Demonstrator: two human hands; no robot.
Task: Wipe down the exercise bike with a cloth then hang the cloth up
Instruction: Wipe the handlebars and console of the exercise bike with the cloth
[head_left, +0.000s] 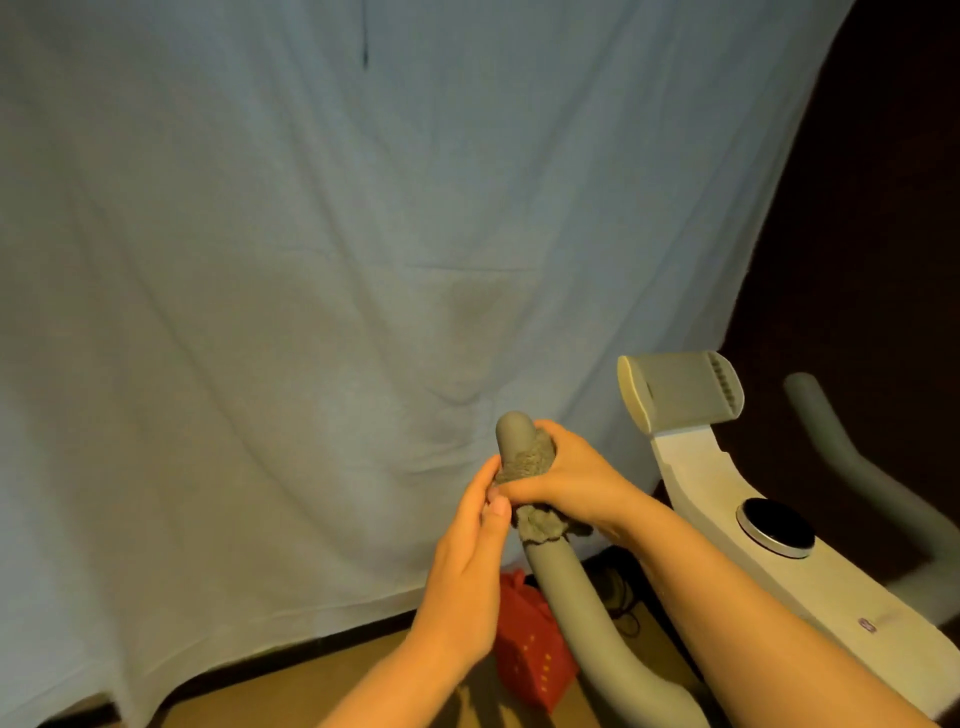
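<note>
Lighting is dim and warm, giving a yellow-orange cast to the forearms and floor, while the hanging sheet reads pale blue-grey. The right edge falls into near-black shadow. Focus is soft throughout, with wide-angle bending at the edges; no glare noted.

Single head view, looking forward and slightly down. Close on handlebar at lower centre; hung sheet fills upper left; console lower right.
</note>
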